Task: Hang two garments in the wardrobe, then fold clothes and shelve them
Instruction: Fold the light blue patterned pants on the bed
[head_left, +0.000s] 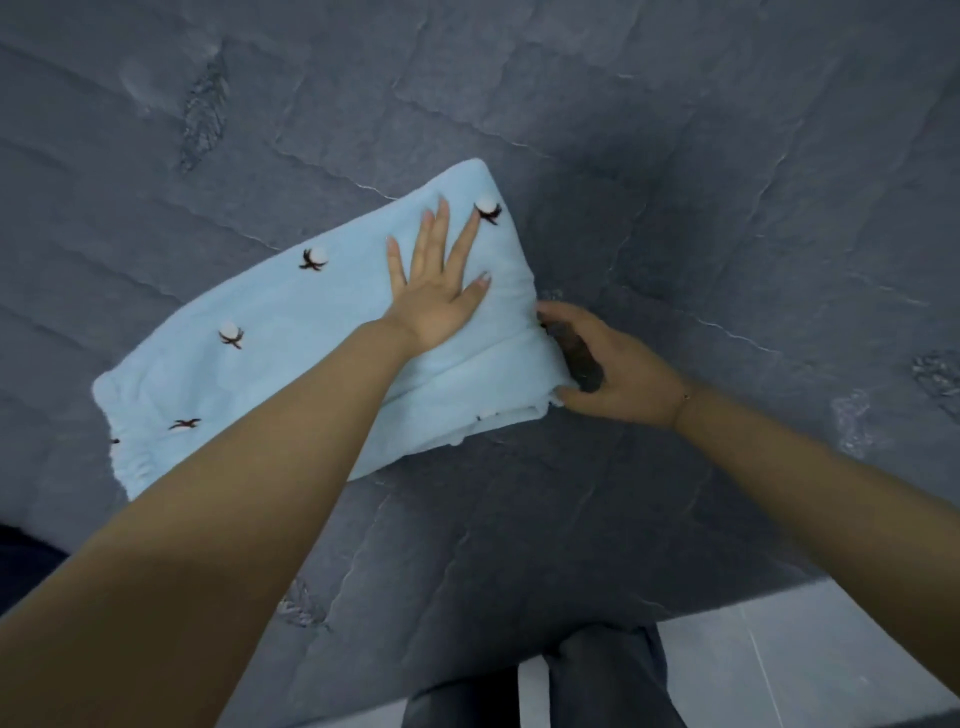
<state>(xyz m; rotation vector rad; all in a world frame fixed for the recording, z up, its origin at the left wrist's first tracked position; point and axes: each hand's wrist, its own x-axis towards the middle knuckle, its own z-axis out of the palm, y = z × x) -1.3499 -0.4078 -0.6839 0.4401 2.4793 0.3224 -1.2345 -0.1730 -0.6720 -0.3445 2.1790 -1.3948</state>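
From the head camera: the pale blue garment (291, 353), dotted with white pom-poms, lies folded on the grey quilted bedspread (675, 156). The left hand (441, 280) lies flat on its top, fingers spread wide. The right hand (618, 364) is at the garment's right edge, fingers curled around the folded layers, gripping them.

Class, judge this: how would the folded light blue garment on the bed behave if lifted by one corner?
The light blue garment looks soft and fleecy, so it would probably droop and unfold. The left hand pressing it flat suggests it springs up. It seems light and unlikely to slide on the grey bedcover.
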